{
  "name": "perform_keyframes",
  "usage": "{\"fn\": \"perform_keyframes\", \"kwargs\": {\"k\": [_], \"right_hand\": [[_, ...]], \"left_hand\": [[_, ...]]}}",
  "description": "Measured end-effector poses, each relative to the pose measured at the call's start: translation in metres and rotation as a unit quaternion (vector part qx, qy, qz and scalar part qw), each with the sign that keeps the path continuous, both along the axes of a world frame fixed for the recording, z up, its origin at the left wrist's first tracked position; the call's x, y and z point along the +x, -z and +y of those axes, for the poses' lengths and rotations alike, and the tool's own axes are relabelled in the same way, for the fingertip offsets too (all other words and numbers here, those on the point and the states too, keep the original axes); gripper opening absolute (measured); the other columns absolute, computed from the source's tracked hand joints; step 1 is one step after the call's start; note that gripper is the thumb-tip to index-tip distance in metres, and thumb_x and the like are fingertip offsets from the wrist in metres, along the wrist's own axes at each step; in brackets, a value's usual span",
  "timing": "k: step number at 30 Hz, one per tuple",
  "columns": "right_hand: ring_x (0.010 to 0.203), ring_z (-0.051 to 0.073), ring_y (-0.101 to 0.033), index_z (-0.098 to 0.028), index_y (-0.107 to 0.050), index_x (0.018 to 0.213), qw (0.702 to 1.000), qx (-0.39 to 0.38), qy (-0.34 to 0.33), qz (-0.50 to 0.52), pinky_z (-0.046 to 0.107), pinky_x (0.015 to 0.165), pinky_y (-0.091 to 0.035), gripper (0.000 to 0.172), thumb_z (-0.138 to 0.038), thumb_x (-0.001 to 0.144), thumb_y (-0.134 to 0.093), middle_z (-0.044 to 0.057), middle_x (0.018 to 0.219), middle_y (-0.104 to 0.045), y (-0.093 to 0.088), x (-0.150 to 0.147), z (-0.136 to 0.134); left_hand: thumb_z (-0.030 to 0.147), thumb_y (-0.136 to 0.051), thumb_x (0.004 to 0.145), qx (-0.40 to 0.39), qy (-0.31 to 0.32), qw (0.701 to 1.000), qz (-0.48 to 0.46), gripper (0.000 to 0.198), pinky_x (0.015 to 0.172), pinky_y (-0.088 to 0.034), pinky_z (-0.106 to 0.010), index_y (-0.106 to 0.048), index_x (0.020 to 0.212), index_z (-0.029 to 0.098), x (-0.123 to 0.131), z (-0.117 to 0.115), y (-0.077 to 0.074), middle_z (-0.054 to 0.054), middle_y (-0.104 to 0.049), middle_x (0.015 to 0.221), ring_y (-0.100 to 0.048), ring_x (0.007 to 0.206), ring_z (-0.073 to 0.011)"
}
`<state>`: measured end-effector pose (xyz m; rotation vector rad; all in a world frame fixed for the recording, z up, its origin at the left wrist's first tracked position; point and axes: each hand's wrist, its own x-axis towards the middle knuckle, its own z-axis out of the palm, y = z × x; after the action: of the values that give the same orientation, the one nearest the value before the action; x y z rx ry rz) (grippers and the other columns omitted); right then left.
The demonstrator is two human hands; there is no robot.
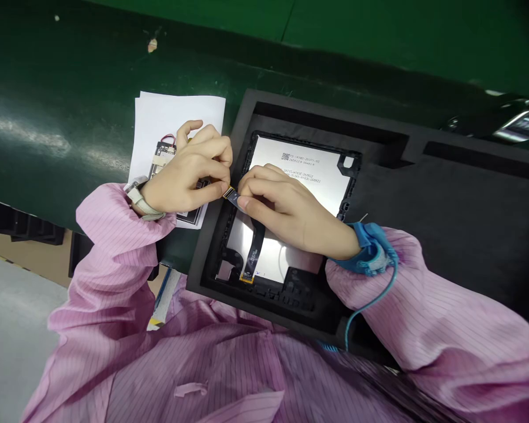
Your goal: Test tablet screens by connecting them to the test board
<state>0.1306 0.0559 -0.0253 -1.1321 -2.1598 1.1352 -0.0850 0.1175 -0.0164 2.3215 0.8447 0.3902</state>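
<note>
Over the black foam tray (423, 194), our left hand (187, 173) and right hand (286, 208) pinch the thin black flex cable (252, 247), its long axis running near to far, free end pointing far-left.

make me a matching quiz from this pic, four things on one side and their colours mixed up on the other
Things:
1. wrist strap
2. sleeve
3. foam tray
4. paper sheet

Colours:
A. white
B. pink
C. blue
D. black

Pairs: 1-C, 2-B, 3-D, 4-A
</note>
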Motion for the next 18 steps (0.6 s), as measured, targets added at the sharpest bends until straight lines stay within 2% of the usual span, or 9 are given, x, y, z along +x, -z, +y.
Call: {"fn": "perform_keyframes", "kwargs": {"k": [9, 18], "right_hand": [[0.090, 0.021, -0.051, -0.022, -0.049, 0.075, 1.000, -0.001, 0.007, 0.000, 0.038, 0.083, -0.041, 0.025, -0.027, 0.100, -0.047, 0.006, 0.092, -0.061, 0.0010, -0.0016, 0.0000], [0.087, 0.021, -0.050, -0.022, -0.045, 0.075, 1.000, 0.012, -0.009, 0.008, 0.038, 0.081, -0.041, 0.027, -0.032, 0.101, -0.047, 0.005, 0.090, -0.058, 0.0028, -0.0001, 0.0009]], "left_hand": [[0.051, -0.061, 0.087, -0.028, -0.018, 0.999, -0.022, 0.039, 0.113, -0.024, -0.068, -0.063, 0.057, 0.026, 0.0027, -0.0022, -0.0021, -0.005, -0.065, 0.080, -0.061, 0.099, -0.0319], [0.075, -0.054, 0.088, -0.048, -0.006, 0.998, -0.034, 0.061, 0.106, -0.034, -0.062, -0.061, 0.054, 0.025, -0.0001, -0.0014, 0.0050, -0.008, -0.066, 0.082, -0.059, 0.102, -0.0326]]}}
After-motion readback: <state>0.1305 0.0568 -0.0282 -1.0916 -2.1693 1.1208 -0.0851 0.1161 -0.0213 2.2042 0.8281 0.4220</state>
